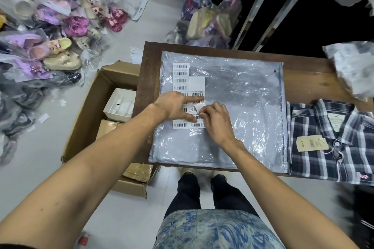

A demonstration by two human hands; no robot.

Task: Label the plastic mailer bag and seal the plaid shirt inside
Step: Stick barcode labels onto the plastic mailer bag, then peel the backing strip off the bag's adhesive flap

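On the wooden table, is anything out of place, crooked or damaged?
Nothing looks damaged. The white barcode sticker sheet is uneven, stickers gone from its upper right. The left hand presses it on the clear plastic mailer bag; the right hand peels a sticker. The folded plaid shirt waits beside it.

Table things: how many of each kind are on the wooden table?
Barcode sticker sheet: 1
Flat mailer bag: 1
Plaid shirt: 1
Crumpled plastic package: 1
Total: 4
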